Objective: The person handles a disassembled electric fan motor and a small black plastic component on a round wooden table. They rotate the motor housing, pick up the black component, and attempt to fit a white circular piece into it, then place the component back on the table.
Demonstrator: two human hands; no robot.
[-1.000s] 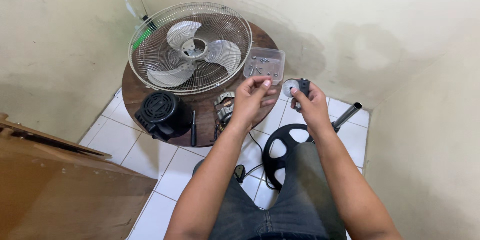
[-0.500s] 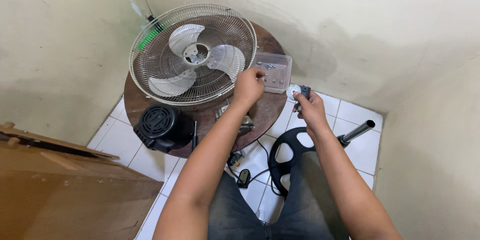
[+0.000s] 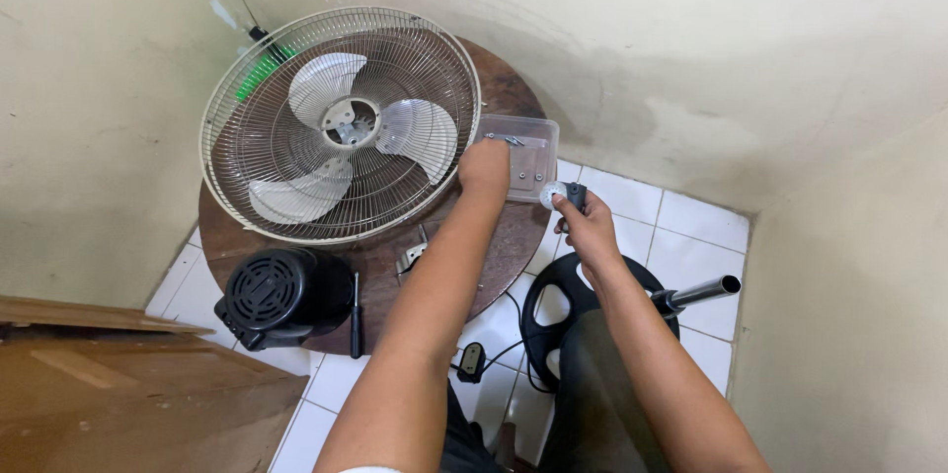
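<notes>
While crowded into a stained wall corner over white floor tiles (image 3: 681, 221): round wooden bench (image 3: 509, 98), fan guard (image 3: 341, 122), left hand (image 3: 484, 167) reaching into clear tray (image 3: 528, 142), grip hidden; right hand (image 3: 585, 226) pinching small knob (image 3: 553, 196).

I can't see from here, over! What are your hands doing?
Left hand reaching into clear plastic tray of small parts. Right hand pinching small white-and-black fan part. Fan grille lies alongside on round table, not blocking.

Home corner used as makeshift repair spot: stained plaster walls (image 3: 750, 48), white tiled floor (image 3: 691, 221), low round wooden worktop (image 3: 513, 98) with dismantled fan cage (image 3: 341, 122), black motor housing (image 3: 276, 295), screwdriver (image 3: 355, 310).
</notes>
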